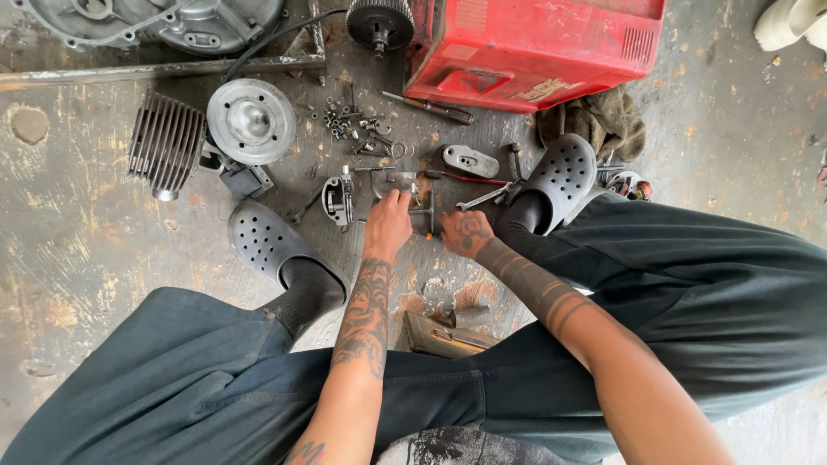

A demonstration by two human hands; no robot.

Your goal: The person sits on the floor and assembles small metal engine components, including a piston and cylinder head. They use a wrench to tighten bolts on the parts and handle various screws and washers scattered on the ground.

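Left hand curled over small metal part on floor between clogs, steadying it. Right hand fisted round T-handle tool just beside part, likely turning. Bolts heaped far, within reach; red box beyond.

Worn, stained concrete floor. Upper left — finned grey metal cylinder lying just beside a round silver cylinder head. Grey cast engine cover at top edge, behind a flat steel bar. Black toothed sprocket touching the red metal box. Dark-handled screwdriver near the box. Scatter of small bolts and nuts — loose, uncounted. Crumpled olive rag at right. Oval grey metal cover near centre.
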